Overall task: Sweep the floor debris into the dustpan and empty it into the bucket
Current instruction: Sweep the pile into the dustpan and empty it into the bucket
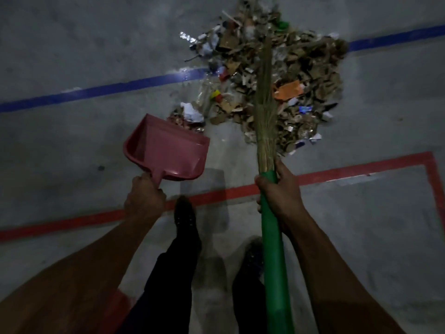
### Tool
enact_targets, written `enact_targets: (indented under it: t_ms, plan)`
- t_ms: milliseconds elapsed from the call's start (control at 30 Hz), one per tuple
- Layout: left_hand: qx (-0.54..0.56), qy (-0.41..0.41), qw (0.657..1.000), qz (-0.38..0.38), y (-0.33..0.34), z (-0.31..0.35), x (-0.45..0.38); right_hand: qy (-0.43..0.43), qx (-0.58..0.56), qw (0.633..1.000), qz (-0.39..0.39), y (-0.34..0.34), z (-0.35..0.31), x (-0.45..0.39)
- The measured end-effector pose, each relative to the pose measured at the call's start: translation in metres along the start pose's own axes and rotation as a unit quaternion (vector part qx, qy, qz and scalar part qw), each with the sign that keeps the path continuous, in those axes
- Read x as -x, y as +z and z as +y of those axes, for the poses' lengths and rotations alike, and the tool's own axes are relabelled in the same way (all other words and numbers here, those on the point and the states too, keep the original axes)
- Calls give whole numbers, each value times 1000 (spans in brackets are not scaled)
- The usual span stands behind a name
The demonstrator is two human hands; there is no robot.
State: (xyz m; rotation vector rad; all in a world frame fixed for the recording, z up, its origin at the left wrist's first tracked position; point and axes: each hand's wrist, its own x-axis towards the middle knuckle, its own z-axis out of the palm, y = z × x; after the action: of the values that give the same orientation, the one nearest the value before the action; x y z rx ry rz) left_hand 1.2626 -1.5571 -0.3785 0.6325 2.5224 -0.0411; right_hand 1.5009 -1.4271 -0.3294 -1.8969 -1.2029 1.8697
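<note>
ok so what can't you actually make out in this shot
- Bucket: none shows in the head view; it lies beyond the edges.
- Debris pile: its far end is cut off by the top edge, and the scraps are too dim and blurred to name.
- Dustpan: its mouth faces away, so most of its load is hidden behind its wall.
- Broom: its tip blurs into the pile.

One dustpan – one broom – one debris pile.
</note>
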Motion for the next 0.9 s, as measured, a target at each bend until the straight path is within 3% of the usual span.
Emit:
enact_targets:
  t_ms: [167, 467, 567, 700, 833, 900]
  plan:
    - [-14, -19, 999, -32, -10, -40, -42, -27, 143, 987, -74, 83, 1, -32]
    - [-41, -12, 996, -73, -22, -83, -96, -22, 324, 923, -206, 184, 9, -82]
    - [-51, 0, 996, -79, -23, -88, -110, 20, 324, 932, -161, 184, 10, -108]
    - [-53, 9, 996, -70, -22, -87, -121, 89, 185, 977, -52, 169, 0, -140]
    - [-40, 25, 996, -78, -23, -86, -128, 78, 87, 993, 7, 152, -21, -136]
    - [-35, 33, 995, -82, -24, -85, -129, 62, 96, 993, -1, 150, -24, -121]
